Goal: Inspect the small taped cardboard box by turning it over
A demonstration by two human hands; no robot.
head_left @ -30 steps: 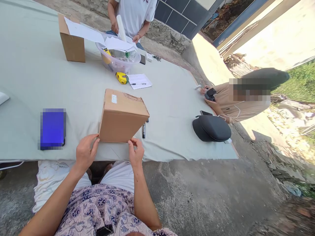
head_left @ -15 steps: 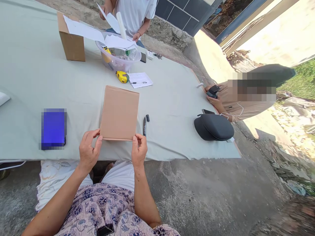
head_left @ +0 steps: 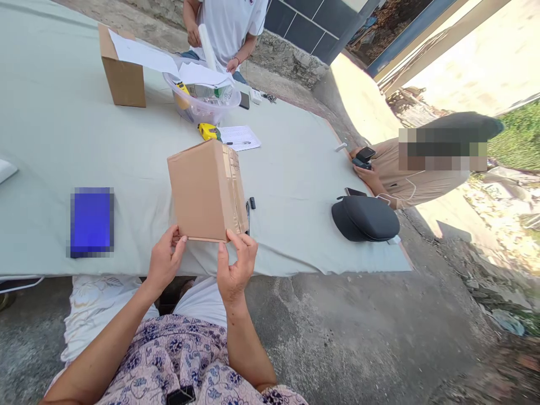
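Note:
A brown cardboard box [head_left: 198, 194] is tilted in front of me, showing its plain face and a taped side to the right. My left hand [head_left: 166, 259] pinches its near left corner between thumb and fingers. At the near right corner, my right hand [head_left: 237, 264] grips the box, thumb on the near edge and fingers against the taped side. Just right of the box lies a black marker [head_left: 248, 212], partly hidden behind it, with its black cap [head_left: 252, 203] apart from it.
Beyond the box are a yellow tape measure [head_left: 208, 131], a paper with a pen [head_left: 242, 138], a plastic basket [head_left: 202, 107] and another carton [head_left: 124, 81]. A blurred blue item [head_left: 91, 222] lies left, a black case [head_left: 366, 218] right. Two people are at the table's far and right sides.
The box has turned and tilted in my hands, bringing its taped right side into view. My left hand moved slightly right. The person across lowered a sheet of paper.

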